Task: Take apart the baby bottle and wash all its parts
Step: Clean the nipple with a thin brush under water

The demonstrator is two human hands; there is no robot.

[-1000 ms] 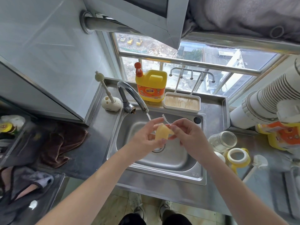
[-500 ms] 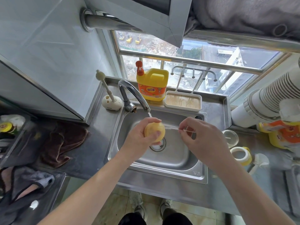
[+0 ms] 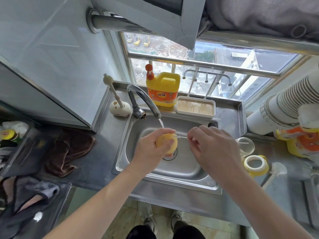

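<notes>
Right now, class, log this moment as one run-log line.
left hand: holds yellow bottle part | right hand: pinches thin brush at it | tap: running | place: over sink

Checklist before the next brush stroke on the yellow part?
1. Left hand grips yellow part: ok.
2. Right hand pinches brush: ok.
3. Brush tip touches the part: ok. Whether it is in an opening: cannot tell.
4. Tap on, stream falls at the left hand: ok.
5. Part is over the sink: ok.
6. Bottle and ring on the counter already washed: cannot tell.
</notes>
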